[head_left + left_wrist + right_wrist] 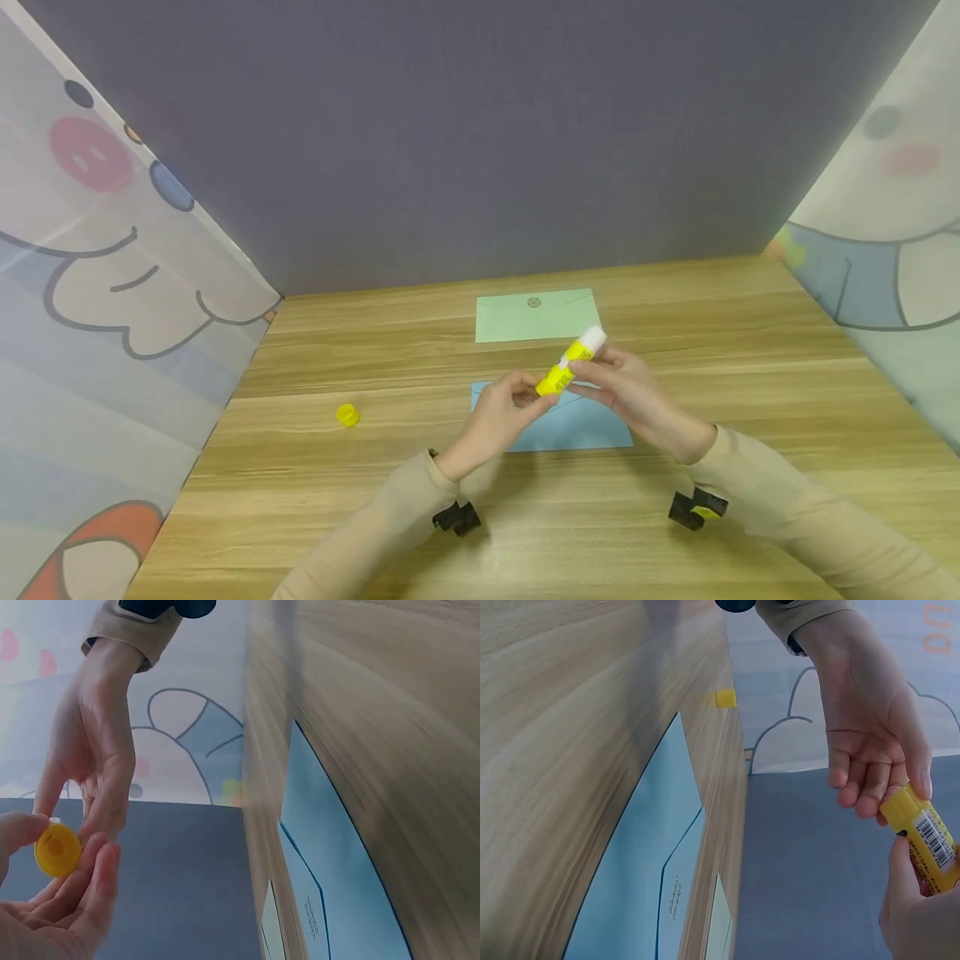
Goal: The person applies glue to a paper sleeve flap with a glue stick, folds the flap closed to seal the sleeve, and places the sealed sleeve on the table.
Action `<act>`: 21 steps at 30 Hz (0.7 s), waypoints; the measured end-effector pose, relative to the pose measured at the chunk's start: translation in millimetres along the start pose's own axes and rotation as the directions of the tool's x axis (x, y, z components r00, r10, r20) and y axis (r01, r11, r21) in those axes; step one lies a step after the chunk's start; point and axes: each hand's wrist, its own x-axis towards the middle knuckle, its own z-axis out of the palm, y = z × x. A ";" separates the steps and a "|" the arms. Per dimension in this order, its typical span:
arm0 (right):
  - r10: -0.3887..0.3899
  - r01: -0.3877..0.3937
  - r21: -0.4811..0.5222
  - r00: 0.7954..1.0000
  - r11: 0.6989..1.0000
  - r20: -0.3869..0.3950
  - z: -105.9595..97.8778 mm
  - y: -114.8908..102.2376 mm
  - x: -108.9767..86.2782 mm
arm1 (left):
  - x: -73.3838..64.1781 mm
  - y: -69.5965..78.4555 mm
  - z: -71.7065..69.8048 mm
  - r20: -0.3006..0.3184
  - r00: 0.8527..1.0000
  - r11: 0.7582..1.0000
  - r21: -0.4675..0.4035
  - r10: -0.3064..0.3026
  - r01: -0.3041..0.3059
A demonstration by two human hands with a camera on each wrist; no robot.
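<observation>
A yellow glue stick (562,372) with a white top end is held tilted in the air above a blue envelope (577,425). My right hand (645,402) grips its barrel between thumb and fingers. My left hand (495,421) pinches the yellow bottom end, its thumb on one side, as the right wrist view also shows. In the left wrist view the round base of the glue stick (58,851) faces the camera. The yellow cap (347,415) lies apart on the table, left of both hands. Part of the blue envelope is hidden behind the hands.
Behind the blue envelope lies a pale green envelope (532,321) with a round seal mark on its flap. The wood-grain table (360,350) ends at a dark grey panel (480,150). Cartoon-printed curtains (135,275) hang at both sides.
</observation>
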 end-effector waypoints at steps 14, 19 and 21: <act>0.018 -0.018 -0.004 1.000 1.000 -0.014 5.7 -0.4 -2.0 | -7.4 -1.7 6.1 -0.146 0.972 0.982 0.066 0.186 -0.178; 0.010 -0.010 0.006 1.000 1.000 -0.012 7.2 -1.1 -2.9 | -7.9 -2.1 8.0 -0.184 0.927 0.933 0.214 0.328 -0.288; 0.006 -0.006 0.013 1.000 1.000 -0.010 7.2 -1.1 -3.1 | -7.4 -2.2 8.3 -0.185 0.897 0.888 0.319 0.401 -0.331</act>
